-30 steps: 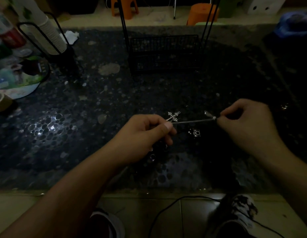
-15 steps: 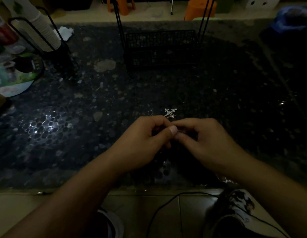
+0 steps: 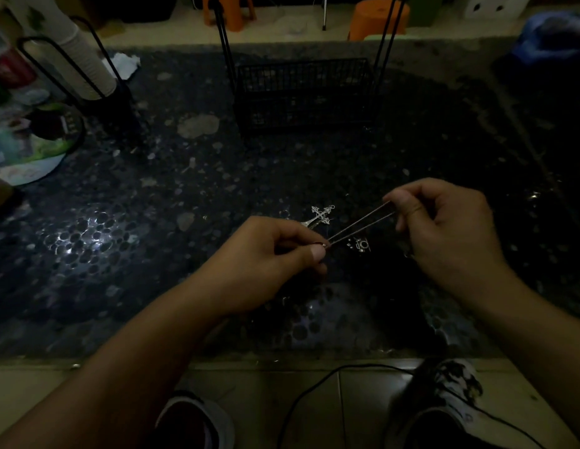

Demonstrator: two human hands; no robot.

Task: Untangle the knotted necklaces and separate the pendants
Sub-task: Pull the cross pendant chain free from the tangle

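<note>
Half a second ago both hands met fingertip to fingertip in the centre of the frame, hiding the cord between them; now they have drawn apart, and two thin, dark, taut strands of necklace cord (image 3: 360,226) run side by side in a shallow V from the left hand (image 3: 269,264) at centre up to the right hand (image 3: 444,228) at right of centre. That suggests a doubled loop has been pulled out of the knot to test or loosen it, so the untangling looks under way but not finished. The left grip is closed, thumb pressed against the forefinger, pinching the point where both strands converge; a small dark bit, perhaps the knot or a clasp, sits at that pinch, too dim to identify. The right grip is also closed, thumb and curled fingers pinching the far ends of the two strands, with the wrist cocked and the forearm coming in from the lower right. The left forearm rises from the lower left. The ornate silver cross pendant (image 3: 320,216) lies just above the left fingers, and whether it rests on the dark speckled stone surface (image 3: 152,222) or hangs from the cord cannot be told. A small silver camera-shaped charm (image 3: 362,244) lies on the surface just below the strands, apart from the cross.
</note>
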